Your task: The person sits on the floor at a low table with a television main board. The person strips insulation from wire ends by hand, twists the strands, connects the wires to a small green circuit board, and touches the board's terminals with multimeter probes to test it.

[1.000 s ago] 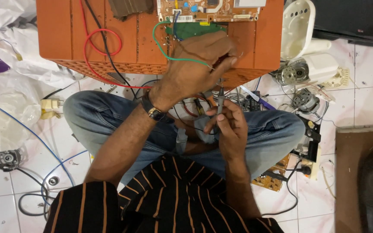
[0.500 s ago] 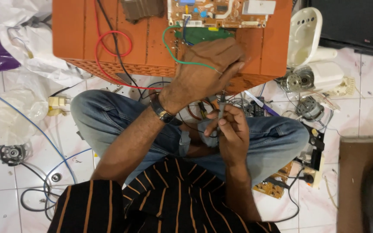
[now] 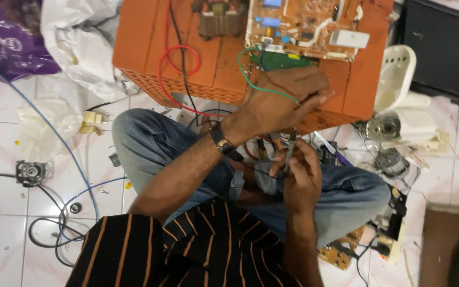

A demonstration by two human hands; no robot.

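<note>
While I sit cross-legged on the white tiled floor (image 3: 6,250), my right hand (image 3: 298,178) pinches a slim grey probe (image 3: 289,154) upright between thumb and fingertips, its tip pointing toward the near edge of the orange plastic crate (image 3: 150,58) in front of my knees. My left hand (image 3: 285,98) rests closed on that edge, fingers pressed together over a green wire (image 3: 251,82) that loops up to the circuit board (image 3: 309,26) lying on the crate's top. A red wire (image 3: 179,53) coils beside a black one on the crate, left of the board, near a small transformer (image 3: 216,18). A dark wristwatch (image 3: 223,144) sits on my left wrist. To my right lie a white appliance housing (image 3: 397,79) and small motors (image 3: 381,127); to my left, a blue cable (image 3: 54,138), crumpled plastic bags (image 3: 75,37) and another small motor (image 3: 30,172).
</note>
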